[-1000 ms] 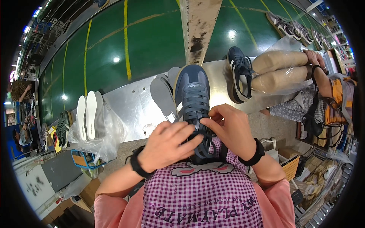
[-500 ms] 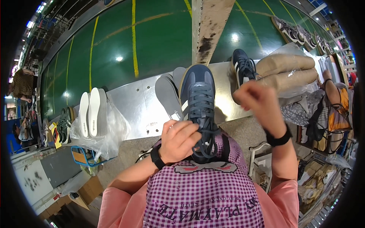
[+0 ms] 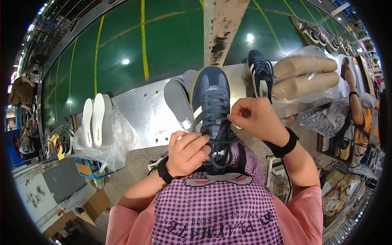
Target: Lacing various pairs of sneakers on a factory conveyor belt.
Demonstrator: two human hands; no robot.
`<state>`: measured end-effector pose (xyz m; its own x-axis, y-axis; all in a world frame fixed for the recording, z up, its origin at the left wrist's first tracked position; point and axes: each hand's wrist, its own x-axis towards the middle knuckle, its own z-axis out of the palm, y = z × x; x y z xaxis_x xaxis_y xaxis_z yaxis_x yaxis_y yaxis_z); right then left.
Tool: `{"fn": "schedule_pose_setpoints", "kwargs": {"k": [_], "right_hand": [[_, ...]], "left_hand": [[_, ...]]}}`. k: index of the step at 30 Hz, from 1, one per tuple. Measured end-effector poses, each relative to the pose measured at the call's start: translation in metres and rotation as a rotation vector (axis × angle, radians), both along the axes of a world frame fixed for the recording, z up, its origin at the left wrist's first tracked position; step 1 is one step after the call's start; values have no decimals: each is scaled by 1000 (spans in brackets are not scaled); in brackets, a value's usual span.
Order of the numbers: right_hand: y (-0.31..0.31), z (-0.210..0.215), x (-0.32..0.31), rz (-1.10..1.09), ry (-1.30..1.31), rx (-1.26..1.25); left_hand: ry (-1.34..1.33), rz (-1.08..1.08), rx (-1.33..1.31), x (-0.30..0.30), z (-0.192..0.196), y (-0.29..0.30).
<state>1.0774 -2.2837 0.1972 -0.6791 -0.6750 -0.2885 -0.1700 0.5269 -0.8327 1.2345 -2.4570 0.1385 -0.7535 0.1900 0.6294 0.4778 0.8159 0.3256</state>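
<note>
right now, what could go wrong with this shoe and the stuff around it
The loose laces looped at the opening of the navy shoe might catch on the left hand, close by. The shoe, swung left, could nudge the grey insoles on the metal ledge. The plastic bag around the white insoles droops over that ledge's edge; a tug might drag them off.

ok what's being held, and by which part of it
The left hand holds the navy lace-up sneaker by its left side near the ankle opening; whether the right hand pinches the laces cannot be told.
</note>
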Motion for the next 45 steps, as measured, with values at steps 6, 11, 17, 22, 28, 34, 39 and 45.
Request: {"fn": "schedule_pose_setpoints", "kwargs": {"k": [6, 11, 17, 22, 28, 34, 39, 45], "right_hand": [[7, -8, 24, -122, 116, -281], [25, -4, 51, 133, 384, -226], [35, 6, 63, 479, 439, -244], [35, 8, 63, 165, 139, -330], [12, 2, 55, -74, 207, -191], [0, 3, 49, -51, 264, -146], [-12, 5, 47, -3, 429, -18], [-3, 16, 34, 58, -345, -75]], "left_hand": [[-411, -66, 480, 7, 19, -11], [-610, 92, 530, -10, 34, -20], [-590, -111, 272, -18, 40, -28], [-1026, -640, 1184, -27, 40, -60], [-900, -167, 271, -22, 69, -28], [-641, -701, 942, -35, 81, -42], [-959, -618, 673, -16, 79, -33], [-1063, -319, 332, 0, 85, -24]]}}
